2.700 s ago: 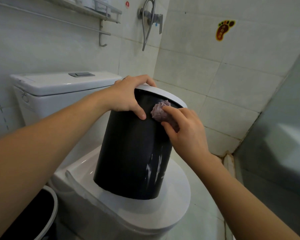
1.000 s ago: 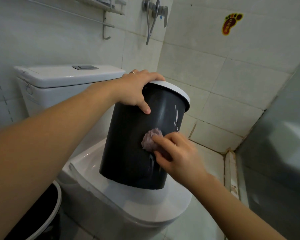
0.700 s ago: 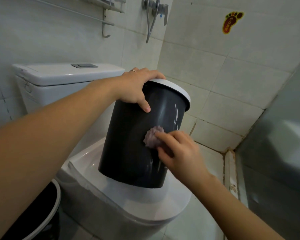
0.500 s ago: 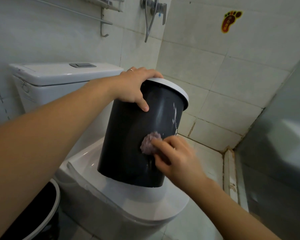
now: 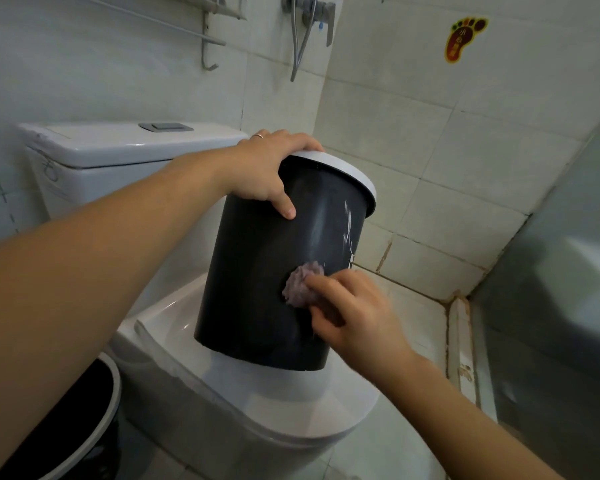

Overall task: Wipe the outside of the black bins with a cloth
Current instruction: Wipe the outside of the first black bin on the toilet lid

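Note:
A black bin [image 5: 253, 282] with a white rim stands tilted on the closed toilet lid [image 5: 291, 400]. My left hand [image 5: 267, 171] grips the bin's top rim, thumb down its side. My right hand [image 5: 354, 313] pinches a small bunched purple cloth [image 5: 300, 284] and presses it against the bin's lower side. White streaks mark the bin's right side. A second black bin [image 5: 80, 420] with a white rim sits on the floor at the lower left, mostly hidden by my left arm.
The white toilet tank [image 5: 118, 150] stands behind the bin against the tiled wall. A shower hose and valve [image 5: 309, 26] hang above. A grey surface [image 5: 561, 289] fills the right side, next to the stained floor corner.
The cloth and my right hand have come down from near the bin's rim to its lower side and rub there in small strokes. My left hand has kept its grip on the rim.

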`<state>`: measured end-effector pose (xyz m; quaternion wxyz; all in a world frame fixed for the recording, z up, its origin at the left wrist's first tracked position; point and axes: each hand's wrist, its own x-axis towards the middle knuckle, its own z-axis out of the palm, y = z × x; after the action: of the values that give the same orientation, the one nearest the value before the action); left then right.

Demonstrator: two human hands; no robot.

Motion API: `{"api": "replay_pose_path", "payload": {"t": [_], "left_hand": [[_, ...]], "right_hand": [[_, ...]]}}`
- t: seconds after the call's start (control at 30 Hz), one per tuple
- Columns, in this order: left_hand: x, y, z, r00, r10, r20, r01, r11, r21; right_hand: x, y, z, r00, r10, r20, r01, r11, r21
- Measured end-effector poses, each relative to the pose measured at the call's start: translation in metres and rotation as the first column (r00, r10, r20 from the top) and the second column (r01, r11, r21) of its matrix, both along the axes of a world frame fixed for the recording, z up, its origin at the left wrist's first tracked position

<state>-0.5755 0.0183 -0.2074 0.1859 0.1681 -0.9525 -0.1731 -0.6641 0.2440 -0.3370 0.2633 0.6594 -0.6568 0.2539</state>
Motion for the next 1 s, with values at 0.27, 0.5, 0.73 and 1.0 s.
{"api": "replay_pose_path", "payload": {"t": [0.27, 0.5, 0.73, 1.0], "left_hand": [[0.002, 0.002, 0.001, 1.0, 0.004, -0.002, -0.004, 1.0, 0.016], [-0.002, 0.004, 0.001, 1.0, -0.003, -0.006, 0.003, 1.0, 0.008], [-0.006, 0.009, 0.003, 0.999, -0.004, -0.032, 0.006, 0.999, 0.049], [0.004, 0.002, 0.003, 0.994, 0.0, -0.105, 0.026, 0.97, 0.242]], "right_hand": [[0.005, 0.018, -0.026, 0.978, 0.162, -0.135, -0.145, 0.981, 0.127], [-0.004, 0.012, -0.02, 0.999, 0.041, 0.015, -0.041, 0.999, -0.013], [-0.002, 0.025, -0.036, 0.992, 0.119, -0.029, -0.117, 0.991, 0.063], [0.005, 0.023, -0.034, 0.993, 0.112, 0.029, -0.113, 0.993, 0.039]]}}
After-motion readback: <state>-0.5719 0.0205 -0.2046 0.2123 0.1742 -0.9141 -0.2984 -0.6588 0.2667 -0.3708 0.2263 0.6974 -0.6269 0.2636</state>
